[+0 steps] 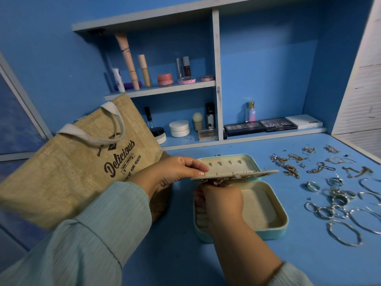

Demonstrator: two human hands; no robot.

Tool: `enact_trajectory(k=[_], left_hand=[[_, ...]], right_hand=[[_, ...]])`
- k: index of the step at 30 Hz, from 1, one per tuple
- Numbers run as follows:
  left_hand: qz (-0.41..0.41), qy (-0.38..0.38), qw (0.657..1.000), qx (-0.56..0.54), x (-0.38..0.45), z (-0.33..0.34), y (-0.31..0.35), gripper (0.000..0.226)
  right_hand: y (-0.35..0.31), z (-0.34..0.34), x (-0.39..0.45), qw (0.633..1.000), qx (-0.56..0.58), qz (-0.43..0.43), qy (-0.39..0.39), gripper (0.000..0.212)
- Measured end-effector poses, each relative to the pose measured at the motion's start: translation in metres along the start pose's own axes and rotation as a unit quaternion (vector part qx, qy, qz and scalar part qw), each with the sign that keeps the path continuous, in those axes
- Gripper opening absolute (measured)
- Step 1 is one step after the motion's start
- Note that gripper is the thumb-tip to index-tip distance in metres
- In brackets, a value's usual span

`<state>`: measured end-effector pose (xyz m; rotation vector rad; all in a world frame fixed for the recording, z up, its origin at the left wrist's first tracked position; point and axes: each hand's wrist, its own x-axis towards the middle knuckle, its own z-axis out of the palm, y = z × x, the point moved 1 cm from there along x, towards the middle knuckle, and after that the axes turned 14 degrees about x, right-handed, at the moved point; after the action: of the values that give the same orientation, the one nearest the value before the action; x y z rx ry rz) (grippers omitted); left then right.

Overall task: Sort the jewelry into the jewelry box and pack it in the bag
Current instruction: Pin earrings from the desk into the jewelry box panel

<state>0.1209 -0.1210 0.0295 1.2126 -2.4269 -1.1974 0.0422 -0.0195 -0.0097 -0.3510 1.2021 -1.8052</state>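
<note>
A pale teal jewelry box (274,230) lies open on the blue desk, its lid (243,162) tipped back. A cream earring panel (257,172) is raised level above the tray. My left hand (173,172) pinches that panel's left end. My right hand (222,201) is under the panel, fingers curled on a small dangling earring (217,182) hanging from it. Loose gold chains (292,168), silver rings (338,195) and silver bangles (346,232) lie spread to the right of the box. A jute bag (72,172) printed "Delicious" leans at the left.
Shelves at the back hold cosmetics: tubes and jars (165,79) above, white pots (179,127), a perfume bottle (251,111) and eyeshadow palettes (276,124) below. A white louvred panel (362,79) stands at the right. Bare blue desk (175,254) lies in front of the box.
</note>
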Motion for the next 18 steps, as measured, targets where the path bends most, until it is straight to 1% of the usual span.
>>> enact_trajectory(k=[3,9,13,18], left_hand=[[-0.011,-0.002,0.999,-0.033,0.0,0.001,-0.005,0.025],[-0.031,0.01,0.997,-0.064,-0.002,0.006,-0.005,0.024],[-0.055,0.018,0.996,-0.073,-0.006,0.01,-0.008,0.033],[-0.056,0.015,0.996,-0.063,-0.005,0.009,-0.007,0.036]], right_hand=[[0.001,0.0,0.001,1.0,0.005,-0.007,0.001,0.023],[0.003,0.0,0.002,1.0,0.002,-0.018,0.002,0.025],[0.004,0.0,0.003,1.0,-0.002,-0.025,0.001,0.025],[0.005,-0.001,0.003,1.0,-0.002,-0.028,-0.002,0.026]])
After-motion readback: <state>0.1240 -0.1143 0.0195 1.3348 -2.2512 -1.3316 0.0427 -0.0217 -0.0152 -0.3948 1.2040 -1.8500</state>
